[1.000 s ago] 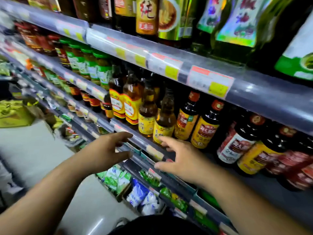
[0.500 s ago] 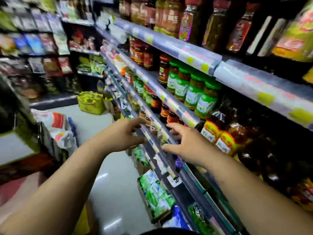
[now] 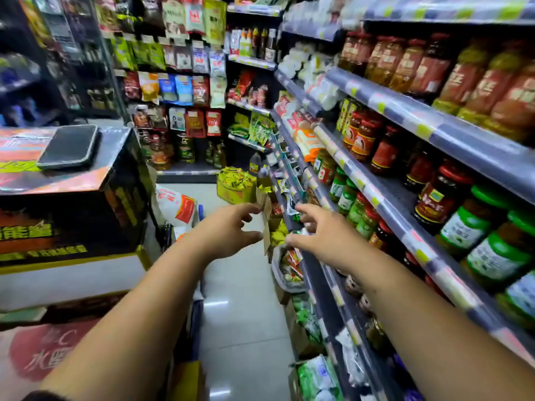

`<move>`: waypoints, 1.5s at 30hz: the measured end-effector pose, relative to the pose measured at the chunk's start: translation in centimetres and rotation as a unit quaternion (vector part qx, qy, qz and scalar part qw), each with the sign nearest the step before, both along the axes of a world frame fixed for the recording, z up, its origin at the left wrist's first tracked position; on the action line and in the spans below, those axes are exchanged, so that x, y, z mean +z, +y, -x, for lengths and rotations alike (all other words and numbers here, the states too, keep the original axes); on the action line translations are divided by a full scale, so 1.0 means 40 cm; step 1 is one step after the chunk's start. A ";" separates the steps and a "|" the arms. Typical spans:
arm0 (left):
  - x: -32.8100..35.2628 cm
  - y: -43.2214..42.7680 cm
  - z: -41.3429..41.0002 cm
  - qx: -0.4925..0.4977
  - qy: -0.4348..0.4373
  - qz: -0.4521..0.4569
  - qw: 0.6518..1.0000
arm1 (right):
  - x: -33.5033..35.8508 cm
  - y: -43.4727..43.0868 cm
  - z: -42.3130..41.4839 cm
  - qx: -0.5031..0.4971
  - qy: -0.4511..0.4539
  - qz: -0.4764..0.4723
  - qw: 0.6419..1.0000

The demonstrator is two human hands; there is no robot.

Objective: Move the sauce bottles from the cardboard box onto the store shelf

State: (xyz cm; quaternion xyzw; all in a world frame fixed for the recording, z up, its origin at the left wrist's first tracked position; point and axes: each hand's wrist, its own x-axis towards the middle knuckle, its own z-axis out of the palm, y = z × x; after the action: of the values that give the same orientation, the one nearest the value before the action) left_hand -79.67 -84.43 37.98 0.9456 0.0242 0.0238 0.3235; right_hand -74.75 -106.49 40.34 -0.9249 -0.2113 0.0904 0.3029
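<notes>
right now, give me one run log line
left hand: open, empty | right hand: open, empty, by shelf edge | held: nothing

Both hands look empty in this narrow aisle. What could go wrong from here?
The right hand reaches past green-lidded jars at the shelf edge; its arm might knock one off.
The black phone lies loose on the dark printed carton; a bump could drop it.
The white-and-red sack and yellow open box crowd the floor ahead: a possible trip.
</notes>
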 end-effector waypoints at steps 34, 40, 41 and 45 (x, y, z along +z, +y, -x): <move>-0.066 0.907 -1.300 0.207 0.064 0.006 0.976 | -0.125 0.974 -1.512 0.184 0.071 -0.003 0.980; -0.097 1.094 -1.488 0.221 0.081 0.007 0.972 | -0.147 1.145 -1.764 0.220 0.083 0.005 0.972; -0.110 1.127 -1.520 0.232 0.084 0.015 0.969 | -0.158 1.186 -1.809 0.231 0.088 0.007 0.969; -0.162 1.248 -1.628 0.288 0.102 0.030 0.952 | -0.197 1.359 -1.982 0.301 0.080 0.033 0.950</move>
State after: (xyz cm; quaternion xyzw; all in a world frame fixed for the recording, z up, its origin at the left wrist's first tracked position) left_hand -14.54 -34.50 31.50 0.8856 0.3291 0.0191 0.3273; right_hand 4.53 -52.12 32.47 -0.8176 -0.4516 0.2583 0.2467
